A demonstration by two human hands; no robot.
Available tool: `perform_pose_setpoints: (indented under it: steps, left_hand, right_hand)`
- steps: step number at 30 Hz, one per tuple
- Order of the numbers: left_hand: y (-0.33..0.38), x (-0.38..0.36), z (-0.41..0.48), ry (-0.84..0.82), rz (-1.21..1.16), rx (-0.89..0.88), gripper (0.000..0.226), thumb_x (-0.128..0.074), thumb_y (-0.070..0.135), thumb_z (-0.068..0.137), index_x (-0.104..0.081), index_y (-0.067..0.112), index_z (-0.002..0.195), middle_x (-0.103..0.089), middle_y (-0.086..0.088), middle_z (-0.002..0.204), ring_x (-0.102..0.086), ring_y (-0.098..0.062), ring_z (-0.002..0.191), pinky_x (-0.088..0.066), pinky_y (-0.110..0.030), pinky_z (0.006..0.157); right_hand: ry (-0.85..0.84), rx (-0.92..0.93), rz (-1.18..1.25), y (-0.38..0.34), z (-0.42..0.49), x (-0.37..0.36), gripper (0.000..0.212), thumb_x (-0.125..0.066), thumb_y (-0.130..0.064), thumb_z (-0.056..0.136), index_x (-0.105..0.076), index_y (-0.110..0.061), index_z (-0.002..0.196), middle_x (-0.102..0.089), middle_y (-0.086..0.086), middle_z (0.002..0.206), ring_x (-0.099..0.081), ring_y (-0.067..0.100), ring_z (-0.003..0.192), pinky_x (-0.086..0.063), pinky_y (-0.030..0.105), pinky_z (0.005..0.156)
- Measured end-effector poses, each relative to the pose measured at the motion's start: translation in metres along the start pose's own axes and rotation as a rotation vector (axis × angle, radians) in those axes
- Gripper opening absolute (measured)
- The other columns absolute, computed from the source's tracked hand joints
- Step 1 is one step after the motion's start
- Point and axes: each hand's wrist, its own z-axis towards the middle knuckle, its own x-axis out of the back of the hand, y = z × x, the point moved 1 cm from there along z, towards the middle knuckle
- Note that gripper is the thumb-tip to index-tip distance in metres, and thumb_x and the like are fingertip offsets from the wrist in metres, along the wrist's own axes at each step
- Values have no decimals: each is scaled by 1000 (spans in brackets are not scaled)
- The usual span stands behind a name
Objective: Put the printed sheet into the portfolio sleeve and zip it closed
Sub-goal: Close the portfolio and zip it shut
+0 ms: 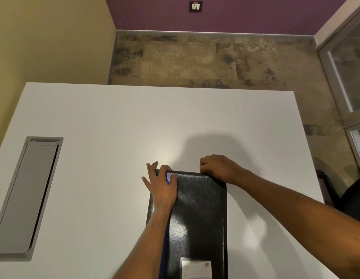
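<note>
Portfolio sleeve (pixel 197 214) laid flat on white table (pixel 114 127), lower centre of frame, label near bottom edge. Left hand (pixel 162 186) spread flat, sleeve's upper left corner pressed down. Right hand (pixel 217 168) curled over upper right corner, probably pinching zip pull; pull itself hidden. Printed sheet not seen, presumably inside. Blue strip (pixel 169 178) visible under left fingers. Risks: sheet edge or blue lining caught in zip teeth; sleeve dragged sideways if left-hand pressure eased.
</note>
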Motion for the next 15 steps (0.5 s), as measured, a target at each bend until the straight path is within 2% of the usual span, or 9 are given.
perform_pose_setpoints:
  steps: [6, 15]
  left_hand:
    - [-4, 3, 0, 16, -21, 12, 16, -60, 16, 98, -62, 31, 101, -41, -1, 157, -10, -21, 162, 7, -57, 129]
    - [-8, 7, 2, -60, 20, -29, 16, -58, 22, 102, -65, 27, 115, -37, -3, 162, -4, -24, 163, 8, -61, 128]
  right_hand:
    - [35, -127, 70, 21, -19, 2, 13, -64, -22, 95, -75, -29, 96, -69, -11, 102, -63, 14, 96, -52, 38, 83]
    - [131, -58, 184, -27, 39, 3, 10, -63, -31, 99, -73, -29, 95, -66, -11, 104, -62, 13, 93, -49, 34, 81]
